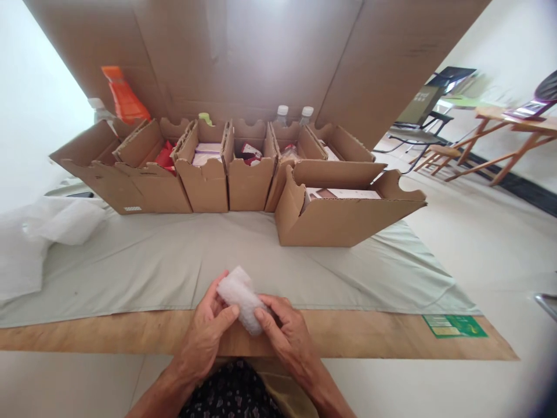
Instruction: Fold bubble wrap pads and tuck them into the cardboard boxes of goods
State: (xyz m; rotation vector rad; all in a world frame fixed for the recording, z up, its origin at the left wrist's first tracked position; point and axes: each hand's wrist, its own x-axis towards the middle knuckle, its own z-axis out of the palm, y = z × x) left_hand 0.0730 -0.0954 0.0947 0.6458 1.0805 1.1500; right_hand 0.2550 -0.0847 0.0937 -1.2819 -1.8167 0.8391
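While snug in both hands' (202,337) (289,334) curled fingers (226,319), white bundle (241,297), long axis diagonal, far end leftward.

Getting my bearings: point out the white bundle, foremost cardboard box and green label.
White bundle (242,298), head view: middle of its wrapping.
Foremost cardboard box (339,223), head view: long side wall.
Green label (455,326), head view: printed face.

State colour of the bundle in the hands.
The bundle is whitish, slightly see-through; best seen in the head view.
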